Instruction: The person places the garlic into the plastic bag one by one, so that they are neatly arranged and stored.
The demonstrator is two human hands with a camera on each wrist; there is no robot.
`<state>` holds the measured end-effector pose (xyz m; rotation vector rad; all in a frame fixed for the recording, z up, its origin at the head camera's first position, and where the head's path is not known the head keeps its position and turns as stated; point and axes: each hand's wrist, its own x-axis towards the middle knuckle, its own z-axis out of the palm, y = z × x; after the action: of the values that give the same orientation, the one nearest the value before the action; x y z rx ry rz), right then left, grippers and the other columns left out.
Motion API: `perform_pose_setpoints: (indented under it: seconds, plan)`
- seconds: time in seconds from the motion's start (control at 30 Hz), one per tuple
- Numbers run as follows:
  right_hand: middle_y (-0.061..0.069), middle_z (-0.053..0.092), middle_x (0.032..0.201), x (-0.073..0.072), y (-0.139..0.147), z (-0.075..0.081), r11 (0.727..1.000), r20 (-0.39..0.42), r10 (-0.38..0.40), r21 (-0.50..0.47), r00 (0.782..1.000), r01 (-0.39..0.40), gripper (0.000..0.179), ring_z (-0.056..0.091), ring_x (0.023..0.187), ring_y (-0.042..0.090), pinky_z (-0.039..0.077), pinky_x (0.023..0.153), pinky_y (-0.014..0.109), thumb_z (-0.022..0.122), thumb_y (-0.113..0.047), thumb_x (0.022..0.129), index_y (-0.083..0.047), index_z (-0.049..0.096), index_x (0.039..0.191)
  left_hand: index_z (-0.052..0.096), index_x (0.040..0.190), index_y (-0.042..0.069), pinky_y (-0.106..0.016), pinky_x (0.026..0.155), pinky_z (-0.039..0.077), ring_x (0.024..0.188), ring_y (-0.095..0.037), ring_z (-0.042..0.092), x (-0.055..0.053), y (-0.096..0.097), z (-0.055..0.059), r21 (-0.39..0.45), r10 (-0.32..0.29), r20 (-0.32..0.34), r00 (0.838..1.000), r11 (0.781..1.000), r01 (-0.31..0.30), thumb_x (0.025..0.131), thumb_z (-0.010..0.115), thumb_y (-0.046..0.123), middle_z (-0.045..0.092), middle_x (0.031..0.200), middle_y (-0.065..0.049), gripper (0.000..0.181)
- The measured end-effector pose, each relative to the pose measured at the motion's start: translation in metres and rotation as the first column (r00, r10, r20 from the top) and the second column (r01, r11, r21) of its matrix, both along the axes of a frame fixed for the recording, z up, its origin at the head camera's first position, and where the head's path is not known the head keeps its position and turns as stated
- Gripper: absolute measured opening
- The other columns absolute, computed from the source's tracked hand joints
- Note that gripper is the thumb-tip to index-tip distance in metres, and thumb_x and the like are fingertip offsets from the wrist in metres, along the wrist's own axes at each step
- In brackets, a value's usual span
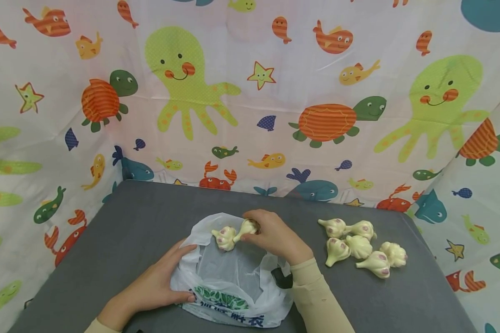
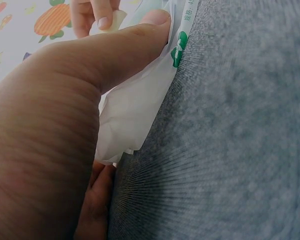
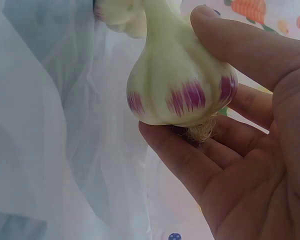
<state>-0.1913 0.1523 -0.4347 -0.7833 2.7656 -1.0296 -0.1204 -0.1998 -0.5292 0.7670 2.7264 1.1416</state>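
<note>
My right hand (image 1: 277, 236) pinches a garlic bulb (image 3: 182, 85) between thumb and fingers, over the far side of a white plastic bag (image 1: 229, 303). Purple streaks mark the bulb, and a tuft of roots shows at its base. Its stem points toward a second garlic bulb (image 1: 224, 238) at the upper left of the bag's wide mouth. Against the bag's left side rests my left hand (image 1: 162, 280), its thumb and fingers spread apart. The left wrist view shows the thumb (image 2: 135, 47) lying straight along the plastic; the other fingers are mostly hidden.
Several garlic bulbs (image 1: 360, 245) lie grouped on the dark grey table (image 1: 150, 208), right of my right forearm. A black patch (image 1: 282, 278) shows at the bag's right edge. Behind the table hangs a cloth (image 1: 250, 97) printed with sea animals.
</note>
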Motion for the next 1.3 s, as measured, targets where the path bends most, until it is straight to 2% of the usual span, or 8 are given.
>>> perform_pose_setpoints:
  seconds: [0.2, 0.43, 0.6, 0.87, 1.03, 1.3]
  plan:
    - [0.006, 0.071, 0.134, 0.001, -0.005, 0.0, 0.999, -0.015, 0.029, 0.016, 0.999, -0.029, 0.054, 0.064, 0.11, 0.019, 0.059, 0.094, 0.038, 0.087, -0.025, 0.097, -0.002, 0.069, 0.143, 0.036, 0.169, 0.038, -0.06, 0.106, 0.05, 0.15, -0.027, 0.045, 0.001, 0.0, -0.001, -0.001, 0.005, 0.008, 1.0, 1.0, -0.005, 0.074, 0.089, 0.075, 0.026, 0.178, 0.004, 0.115]
    - [0.011, 0.071, 0.137, 0.002, -0.009, -0.002, 0.998, -0.033, 0.057, 0.0, 0.998, -0.057, 0.055, 0.065, 0.114, 0.021, 0.059, 0.097, 0.042, 0.088, -0.023, 0.096, 0.0, 0.069, 0.142, 0.036, 0.169, 0.036, -0.059, 0.106, 0.05, 0.149, -0.026, 0.045, 0.002, 0.0, -0.001, -0.004, 0.007, -0.006, 1.0, 1.0, -0.007, 0.074, 0.09, 0.075, 0.026, 0.178, 0.005, 0.116]
    - [0.009, 0.071, 0.138, 0.003, -0.013, -0.004, 0.997, -0.043, 0.069, 0.027, 0.997, -0.068, 0.055, 0.066, 0.117, 0.021, 0.058, 0.099, 0.041, 0.088, -0.024, 0.096, -0.001, 0.069, 0.143, 0.036, 0.169, 0.037, -0.059, 0.105, 0.05, 0.149, -0.027, 0.045, 0.002, 0.0, -0.002, -0.007, 0.011, -0.001, 1.0, 1.0, -0.011, 0.074, 0.089, 0.075, 0.026, 0.178, 0.005, 0.116]
    - [0.007, 0.073, 0.132, 0.004, -0.016, -0.007, 0.996, -0.05, 0.086, 0.043, 0.995, -0.084, 0.051, 0.065, 0.111, 0.018, 0.058, 0.097, 0.039, 0.088, -0.021, 0.096, -0.001, 0.07, 0.14, 0.036, 0.169, 0.036, -0.064, 0.105, 0.049, 0.149, -0.03, 0.044, 0.0, 0.0, -0.002, -0.007, 0.01, 0.026, 1.0, 1.0, -0.01, 0.075, 0.089, 0.076, 0.025, 0.178, 0.001, 0.115]
    - [0.005, 0.073, 0.13, 0.005, -0.02, -0.006, 0.995, -0.038, 0.094, 0.046, 0.995, -0.093, 0.05, 0.065, 0.107, 0.017, 0.058, 0.095, 0.037, 0.088, -0.022, 0.095, -0.002, 0.071, 0.138, 0.037, 0.169, 0.036, -0.063, 0.105, 0.049, 0.15, -0.03, 0.044, 0.0, 0.0, -0.002, -0.004, 0.008, 0.021, 1.0, 1.0, -0.008, 0.075, 0.09, 0.074, 0.026, 0.178, 0.001, 0.114]
    - [0.005, 0.073, 0.131, 0.005, -0.025, -0.008, 0.991, -0.04, 0.117, 0.072, 0.992, -0.114, 0.053, 0.066, 0.108, 0.015, 0.057, 0.098, 0.037, 0.089, -0.025, 0.096, -0.003, 0.071, 0.141, 0.037, 0.169, 0.035, -0.062, 0.106, 0.049, 0.151, -0.029, 0.043, 0.0, 0.0, -0.001, -0.005, 0.005, 0.01, 1.0, 1.0, -0.005, 0.075, 0.09, 0.075, 0.026, 0.178, 0.0, 0.115]
